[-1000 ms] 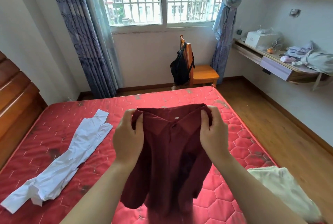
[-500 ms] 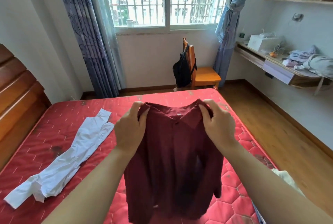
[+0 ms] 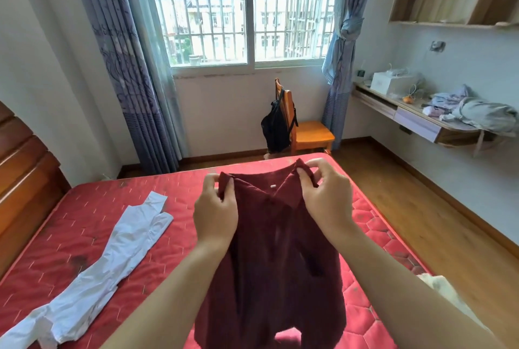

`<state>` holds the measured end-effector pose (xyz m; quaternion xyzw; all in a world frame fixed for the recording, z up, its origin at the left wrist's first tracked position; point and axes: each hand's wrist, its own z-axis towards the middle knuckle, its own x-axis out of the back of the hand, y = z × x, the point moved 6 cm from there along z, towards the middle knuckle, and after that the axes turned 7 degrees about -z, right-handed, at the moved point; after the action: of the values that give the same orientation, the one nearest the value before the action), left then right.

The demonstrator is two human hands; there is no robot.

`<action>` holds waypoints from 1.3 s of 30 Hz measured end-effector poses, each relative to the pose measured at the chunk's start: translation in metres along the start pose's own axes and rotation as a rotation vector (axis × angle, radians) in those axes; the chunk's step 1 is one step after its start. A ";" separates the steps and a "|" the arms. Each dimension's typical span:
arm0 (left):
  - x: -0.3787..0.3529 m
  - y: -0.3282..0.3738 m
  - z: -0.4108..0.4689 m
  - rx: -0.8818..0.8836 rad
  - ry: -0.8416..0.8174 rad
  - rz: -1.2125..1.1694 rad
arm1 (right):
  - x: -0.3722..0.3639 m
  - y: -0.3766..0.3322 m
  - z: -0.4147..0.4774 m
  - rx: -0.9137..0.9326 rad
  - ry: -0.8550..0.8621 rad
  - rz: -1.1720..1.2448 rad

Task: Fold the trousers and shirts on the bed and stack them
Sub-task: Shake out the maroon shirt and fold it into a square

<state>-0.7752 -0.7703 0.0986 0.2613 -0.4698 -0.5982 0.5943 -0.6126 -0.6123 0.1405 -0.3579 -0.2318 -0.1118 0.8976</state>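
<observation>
A dark red collared shirt (image 3: 276,264) hangs in the air over the red mattress (image 3: 84,236), held up by its shoulders. My left hand (image 3: 214,212) pinches the left shoulder. My right hand (image 3: 325,198) pinches the right shoulder a little higher. The collar faces me and the body hangs down, its hem above the mattress. A white garment (image 3: 106,261) lies crumpled and stretched out on the left of the bed. A pale cream garment (image 3: 446,289) shows at the bed's right front edge, partly hidden by my right arm.
A wooden headboard (image 3: 25,177) stands at the left. Beyond the bed's foot are a wooden chair (image 3: 309,132) with a black backpack (image 3: 276,126), a window and curtains. A wall desk (image 3: 421,118) with clothes and a box is at the right, above wood floor.
Both hands have lifted the red shirt higher and away from me; the right hand now sits above the left. The shirt hangs longer and straighter. The view has tilted up.
</observation>
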 end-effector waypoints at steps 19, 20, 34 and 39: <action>-0.011 0.055 0.041 -0.134 -0.466 -0.453 | -0.013 -0.034 0.023 0.122 -0.242 0.305; -0.010 0.065 0.047 -0.155 -0.506 -0.484 | -0.012 -0.035 0.031 0.141 -0.267 0.309; 0.002 0.084 0.048 -0.192 -0.384 -0.406 | -0.007 -0.083 0.068 0.298 -0.237 0.310; -0.005 0.070 0.028 -0.216 -0.299 -0.311 | -0.006 -0.068 0.056 0.291 -0.288 0.264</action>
<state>-0.7656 -0.7482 0.1704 0.1740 -0.4401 -0.7612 0.4434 -0.6615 -0.6216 0.2133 -0.2644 -0.3223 0.0932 0.9042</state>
